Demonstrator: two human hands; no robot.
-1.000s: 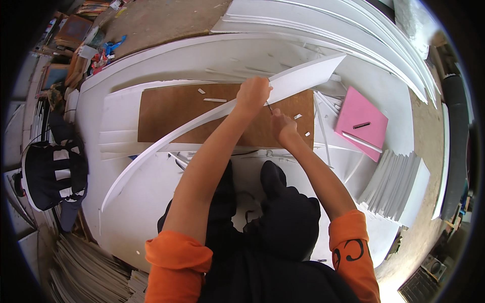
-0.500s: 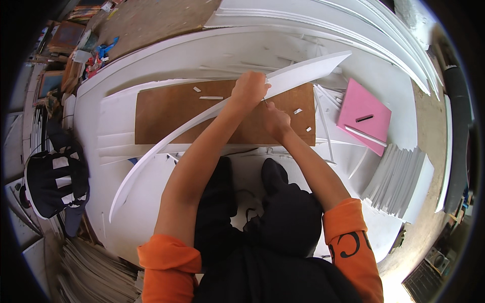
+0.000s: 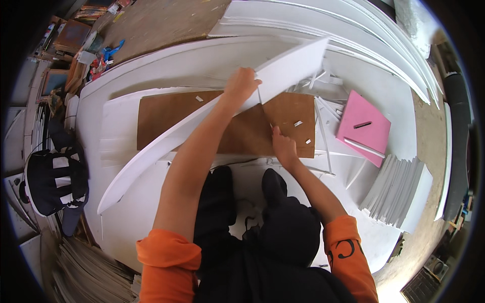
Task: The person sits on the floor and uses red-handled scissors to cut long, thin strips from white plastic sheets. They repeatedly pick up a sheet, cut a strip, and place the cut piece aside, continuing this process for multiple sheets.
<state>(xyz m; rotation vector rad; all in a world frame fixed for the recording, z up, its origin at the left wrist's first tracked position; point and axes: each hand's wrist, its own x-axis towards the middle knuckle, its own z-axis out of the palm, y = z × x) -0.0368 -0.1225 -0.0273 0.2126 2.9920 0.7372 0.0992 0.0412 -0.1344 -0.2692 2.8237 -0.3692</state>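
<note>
My left hand (image 3: 242,85), closed, grips a long white foam-board strip (image 3: 293,65) near its middle. The strip slants from the lower left up to the far right, its broad face showing and its far end raised. In my right hand (image 3: 286,149) is a knife (image 3: 263,110) with a long thin blade; the fist hides its handle. The blade points away from me, with its tip at the strip's near edge, beside my left hand. Under the strip lies a brown board (image 3: 156,113) with a few small white offcuts (image 3: 298,123) on it.
A pink board (image 3: 366,113) bearing a black pen-like object (image 3: 362,124) and a white strip lies to the right. Nearer stands a stack of white sheets (image 3: 394,192). Long white panels (image 3: 323,20) lie at the back. A black-and-white bag (image 3: 55,177) sits at the left.
The foam strip has turned to show more of its face, and its far end has shifted up and left. My right hand has drawn back toward me, baring more of the blade.
</note>
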